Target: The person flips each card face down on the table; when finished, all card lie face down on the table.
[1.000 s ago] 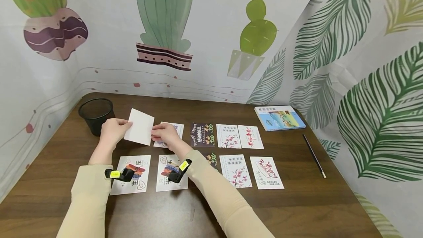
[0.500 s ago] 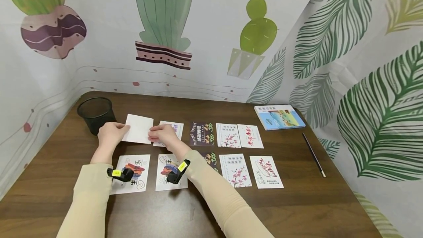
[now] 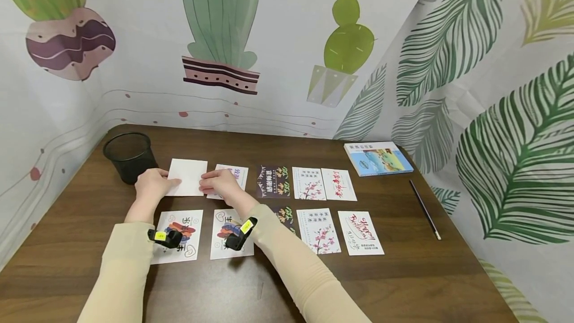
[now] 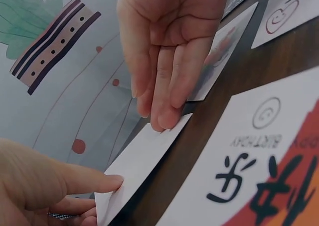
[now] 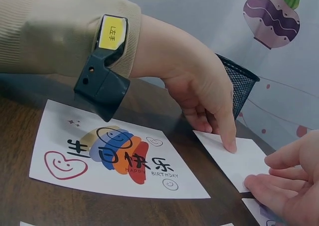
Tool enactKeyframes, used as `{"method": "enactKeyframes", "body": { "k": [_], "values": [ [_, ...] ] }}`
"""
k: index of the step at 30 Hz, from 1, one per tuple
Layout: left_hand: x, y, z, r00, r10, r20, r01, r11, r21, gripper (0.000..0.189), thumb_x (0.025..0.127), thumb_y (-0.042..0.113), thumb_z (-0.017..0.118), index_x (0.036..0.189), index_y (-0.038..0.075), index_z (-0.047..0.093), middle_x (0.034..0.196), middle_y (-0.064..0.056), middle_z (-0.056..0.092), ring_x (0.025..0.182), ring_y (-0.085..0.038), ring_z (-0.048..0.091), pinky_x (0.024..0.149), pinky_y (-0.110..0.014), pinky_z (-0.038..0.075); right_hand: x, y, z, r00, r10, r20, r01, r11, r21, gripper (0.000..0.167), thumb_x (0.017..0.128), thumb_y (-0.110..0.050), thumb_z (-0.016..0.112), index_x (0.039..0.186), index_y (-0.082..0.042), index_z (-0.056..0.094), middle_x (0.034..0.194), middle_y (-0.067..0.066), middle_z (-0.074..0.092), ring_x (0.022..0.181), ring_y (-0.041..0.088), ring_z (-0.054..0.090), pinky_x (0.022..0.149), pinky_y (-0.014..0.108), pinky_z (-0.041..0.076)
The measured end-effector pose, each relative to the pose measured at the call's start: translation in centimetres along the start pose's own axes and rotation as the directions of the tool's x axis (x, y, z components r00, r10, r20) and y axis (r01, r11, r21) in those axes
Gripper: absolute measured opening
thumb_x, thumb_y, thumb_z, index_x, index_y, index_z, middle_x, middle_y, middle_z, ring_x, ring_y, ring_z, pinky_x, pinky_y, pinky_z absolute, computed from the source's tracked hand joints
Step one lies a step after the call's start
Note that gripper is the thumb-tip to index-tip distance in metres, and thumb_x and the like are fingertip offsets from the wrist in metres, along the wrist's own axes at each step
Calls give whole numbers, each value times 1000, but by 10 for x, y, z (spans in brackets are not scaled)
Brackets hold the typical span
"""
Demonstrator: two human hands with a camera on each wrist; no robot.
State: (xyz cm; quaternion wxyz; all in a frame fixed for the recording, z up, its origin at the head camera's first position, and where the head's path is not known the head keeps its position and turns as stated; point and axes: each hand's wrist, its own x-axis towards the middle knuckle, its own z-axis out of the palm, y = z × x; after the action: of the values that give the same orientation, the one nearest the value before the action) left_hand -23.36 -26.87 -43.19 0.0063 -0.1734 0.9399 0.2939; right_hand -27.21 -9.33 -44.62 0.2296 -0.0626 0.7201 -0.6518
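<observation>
A blank white card (image 3: 189, 176) lies at the back left of the table, square to its edge. My left hand (image 3: 151, 186) pinches the left side, thumb (image 4: 107, 183) on the blank face and the other fingers curled at the edge below. At the opposite edge my right hand (image 3: 224, 185) touches the card with nearly straight fingers (image 4: 167, 94). That hand partly covers a card with purple writing (image 3: 242, 176) just to the right. In front of my left hand lies a birthday card (image 5: 124, 161) with a colourful painted patch, partly hidden by the wrist camera in the head view.
A black mesh pen holder (image 3: 130, 157) stands just behind my left hand. Two rows of cards run rightward, including a dark card (image 3: 273, 182), a blossom card (image 3: 319, 233) and a red-lettered card (image 3: 339, 185). A blue book (image 3: 378, 159) and a pencil (image 3: 425, 210) lie at the right.
The blank card has come down from a raised, tilted position to lie flat and straight. Both hands have lowered with it, and my left thumb has moved further onto its face.
</observation>
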Motion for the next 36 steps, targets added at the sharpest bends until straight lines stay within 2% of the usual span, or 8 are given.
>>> {"method": "enactKeyframes", "body": {
  "k": [9,14,16,19,22,26,31,36],
  "values": [
    [-3,0,4,1000,7,-4,-7,1000,-8,52,87,22,68,120,-17,56,119,-37,57,114,-54,48,97,-60,39,0,3,-2,999,-8,31,9,1000,-9,29,88,0,66,116,9,65,102,19,72,94,27,72,83,31,59],
    [-3,-1,4,999,24,-44,-23,1000,2,50,86,21,68,117,-16,57,113,-34,61,110,-54,51,93,-59,42,-7,1,-11,999,-30,33,31,999,-18,33,88,-3,67,120,6,64,109,15,72,97,24,71,84,29,58],
    [-5,3,4,998,38,-59,-39,999,-14,49,87,22,68,119,-15,57,113,-33,62,109,-52,53,91,-58,43,-11,0,-18,999,-43,13,43,999,-23,33,89,-5,67,120,4,65,111,14,72,95,22,71,82,27,58],
    [-6,12,2,994,91,-65,-95,994,-61,49,90,23,67,122,-12,56,117,-32,62,109,-50,54,88,-57,44,-17,-4,-34,997,-68,-27,68,998,-8,34,88,-3,66,121,5,64,113,17,71,91,19,71,80,27,59],
    [-8,24,2,986,161,-38,-164,980,-110,48,92,24,66,124,-9,57,119,-31,62,111,-49,54,87,-55,45,-21,-6,-52,994,-89,-60,89,996,1,37,87,1,65,122,9,62,116,22,69,92,19,70,84,28,58],
    [-12,41,6,974,227,29,-220,965,-143,48,92,25,65,126,-8,57,121,-28,64,115,-48,54,91,-55,45,-29,-7,-76,994,-78,-74,76,997,-34,40,88,0,62,127,10,58,123,24,65,106,26,67,94,32,55],
    [-16,56,18,952,274,138,-250,953,-170,47,93,23,64,127,-8,57,125,-28,62,117,-46,55,95,-54,47,-38,-4,-95,998,-29,-55,25,997,-78,42,91,-4,60,131,8,55,129,23,60,118,34,61,101,38,51],
    [-19,64,29,938,282,203,-248,953,-176,51,93,24,64,130,-11,54,129,-31,58,118,-45,55,96,-53,49,-44,0,-97,999,31,-28,-33,996,-87,45,93,-3,57,136,6,51,138,22,54,126,33,56,106,39,47]
  ]
}}
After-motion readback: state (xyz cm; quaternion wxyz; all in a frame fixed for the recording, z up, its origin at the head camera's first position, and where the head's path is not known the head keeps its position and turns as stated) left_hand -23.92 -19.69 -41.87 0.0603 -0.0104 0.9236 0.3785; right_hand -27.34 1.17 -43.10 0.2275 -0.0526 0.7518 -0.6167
